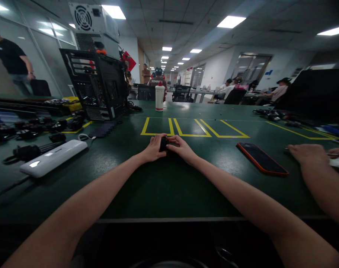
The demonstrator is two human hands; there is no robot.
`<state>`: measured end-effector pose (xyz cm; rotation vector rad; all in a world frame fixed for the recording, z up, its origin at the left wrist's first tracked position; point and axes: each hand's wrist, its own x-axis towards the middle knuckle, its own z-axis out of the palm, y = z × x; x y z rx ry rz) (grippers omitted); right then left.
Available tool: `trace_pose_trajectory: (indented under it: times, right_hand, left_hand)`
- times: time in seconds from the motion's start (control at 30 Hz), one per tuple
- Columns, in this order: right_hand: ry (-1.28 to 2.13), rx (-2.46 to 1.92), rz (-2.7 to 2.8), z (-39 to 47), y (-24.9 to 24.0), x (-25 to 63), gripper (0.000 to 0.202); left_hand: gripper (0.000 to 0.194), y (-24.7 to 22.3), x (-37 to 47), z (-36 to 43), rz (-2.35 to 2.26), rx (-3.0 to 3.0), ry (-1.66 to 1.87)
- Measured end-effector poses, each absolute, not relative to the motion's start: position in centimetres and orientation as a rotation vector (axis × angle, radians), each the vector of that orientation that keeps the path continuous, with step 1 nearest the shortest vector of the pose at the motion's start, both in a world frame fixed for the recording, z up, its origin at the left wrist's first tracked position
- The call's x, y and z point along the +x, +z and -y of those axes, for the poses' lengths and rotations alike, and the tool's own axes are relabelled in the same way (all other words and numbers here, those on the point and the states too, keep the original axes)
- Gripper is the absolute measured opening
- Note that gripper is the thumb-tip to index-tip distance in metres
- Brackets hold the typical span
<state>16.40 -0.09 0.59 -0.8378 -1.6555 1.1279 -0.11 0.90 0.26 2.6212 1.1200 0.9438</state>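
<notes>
Both my hands meet over the middle of the green table [169, 190]. Between them is a small black object [163, 143], mostly covered by fingers, so its kind does not show. My left hand [154, 149] is closed around its left side. On the other side, the fingers of my right hand [182, 148] pinch at its right edge. Just beyond the hands, yellow tape outlines [191, 135] mark the tabletop.
A phone in an orange case [262, 158] lies to the right, beside another person's hand [309, 153] holding a thin rod. At left are a white power strip [56, 156], cables and a black computer case [102, 85]. A white bottle [159, 97] stands at the back.
</notes>
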Motion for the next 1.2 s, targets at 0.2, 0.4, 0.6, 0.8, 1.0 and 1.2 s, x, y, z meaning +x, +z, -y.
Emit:
trace_pose_trajectory:
  times: [0.2, 0.4, 0.6, 0.8, 1.0, 1.2]
  right_hand:
    - [1.135, -0.877, 1.65, -0.12, 0.53, 16.45, 0.029]
    - [1.19, -0.778, 1.649, 0.08, 0.7, 16.45, 0.034]
    - [1.146, -0.796, 1.646, -0.01, 0.35, 16.47, 0.026]
    - [1.13, -0.855, 1.662, -0.42, 0.07, 16.56, 0.03]
    - [1.126, -0.821, 1.655, -0.67, 0.03, 16.56, 0.031]
    - [1.079, -0.833, 1.678, -0.26, 0.26, 16.49, 0.031]
  left_hand:
    - [0.06, 0.27, -0.12, -0.9, -1.131, 2.627, 0.943]
    - [0.062, 0.01, -0.12, -1.09, -1.129, 2.648, 0.95]
    - [0.062, -0.11, -0.18, -1.24, -1.106, 2.66, 0.957]
    - [0.061, -0.08, -0.2, -1.24, -1.1, 2.645, 0.969]
    - [0.062, 0.05, -0.16, -1.14, -1.108, 2.628, 0.954]
    - [0.062, 0.05, -0.17, -1.13, -1.113, 2.617, 0.96]
